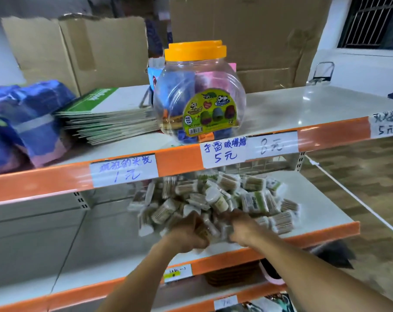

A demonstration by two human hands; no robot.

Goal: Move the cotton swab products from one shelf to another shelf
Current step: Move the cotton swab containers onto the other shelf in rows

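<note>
Apparently both hands (215, 230) grip cotton swab packs (215, 197) on the middle shelf (321, 212).

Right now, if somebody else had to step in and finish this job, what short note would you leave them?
Left hand: closed on a bunch of swab packs at the front of the pile.
Right hand: also closed on packs from the same pile.
Where things are: the packs lie heaped on the second shelf, under the top shelf that holds a jar, booklets and blue bags.
Done: no packs show on any other shelf in view.
Left: carry off this double handful, then keep going; nearly the whole pile remains. The destination shelf cannot be told from here.
</note>
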